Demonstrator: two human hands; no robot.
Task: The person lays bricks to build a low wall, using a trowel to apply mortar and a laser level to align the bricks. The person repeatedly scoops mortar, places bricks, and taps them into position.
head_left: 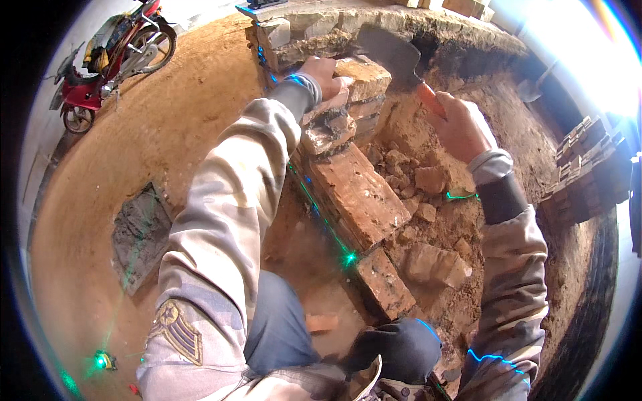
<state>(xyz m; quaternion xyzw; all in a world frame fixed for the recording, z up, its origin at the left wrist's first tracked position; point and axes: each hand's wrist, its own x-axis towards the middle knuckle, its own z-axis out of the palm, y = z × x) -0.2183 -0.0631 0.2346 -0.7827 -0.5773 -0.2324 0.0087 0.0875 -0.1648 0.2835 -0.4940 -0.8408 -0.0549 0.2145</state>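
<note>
My left hand [324, 77] is closed around the left end of a brick [364, 77] that lies on top of the stepped brick wall; the fingertips are partly hidden against it. In my right hand [465, 127] is a trowel, gripped by its orange-brown handle [430, 100]. Its broad grey blade [389, 53] hangs just beyond and above that brick. Below my hands, the low brick wall [361, 194] runs toward my knees, with dark mortar in its joints. A green laser line falls along its left side.
Rubble and broken bricks [435, 264] lie right of the wall. A grey mortar heap [140, 234] sits on the dirt floor at left, near a green laser level [103, 361]. Further off are a red motorcycle [114, 63], stacked bricks [588, 167] and a shovel [529, 90].
</note>
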